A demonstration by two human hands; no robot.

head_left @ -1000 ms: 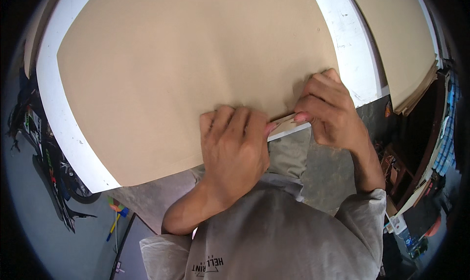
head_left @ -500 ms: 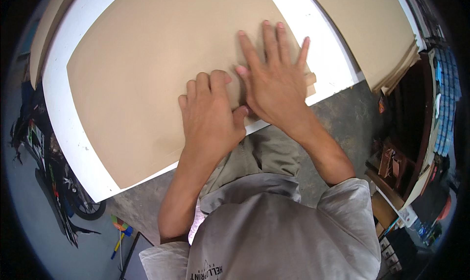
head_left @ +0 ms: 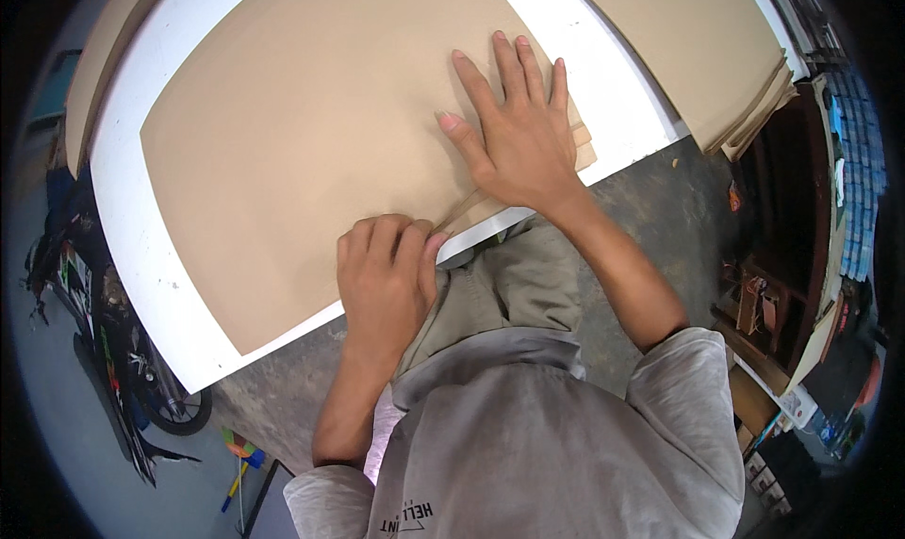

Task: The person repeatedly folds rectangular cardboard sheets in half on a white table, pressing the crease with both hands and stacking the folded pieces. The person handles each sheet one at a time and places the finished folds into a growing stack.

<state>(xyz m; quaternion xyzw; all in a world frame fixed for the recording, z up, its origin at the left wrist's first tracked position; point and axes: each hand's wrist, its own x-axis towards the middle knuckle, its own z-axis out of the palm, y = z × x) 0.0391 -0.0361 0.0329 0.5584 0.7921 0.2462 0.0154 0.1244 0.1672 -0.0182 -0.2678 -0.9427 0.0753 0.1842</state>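
A large sheet of brown paper (head_left: 273,153) lies on a white tabletop (head_left: 179,322). My left hand (head_left: 385,270) is at the sheet's near edge, fingers bent and thumb pressed against them, gripping the paper there. From this hand a narrow folded strip (head_left: 467,214) runs along the near edge toward the right. My right hand (head_left: 520,143) rests flat on the sheet near its right side, fingers spread, holding nothing. Small brown folded flaps (head_left: 583,143) stick out beside its outer edge. My right wrist and palm hide part of the near edge.
A stack of brown sheets (head_left: 698,68) lies at the right of the table, its near corners overhanging. Another brown sheet (head_left: 104,58) curves at the far left. A bicycle (head_left: 170,398) stands on the left; a dark wooden shelf (head_left: 778,228) is on the right.
My left hand has come back toward me, its fingers now gathered at the near edge, apart from the right hand. The right hand has shifted slightly left, and the folded strip shows between them.
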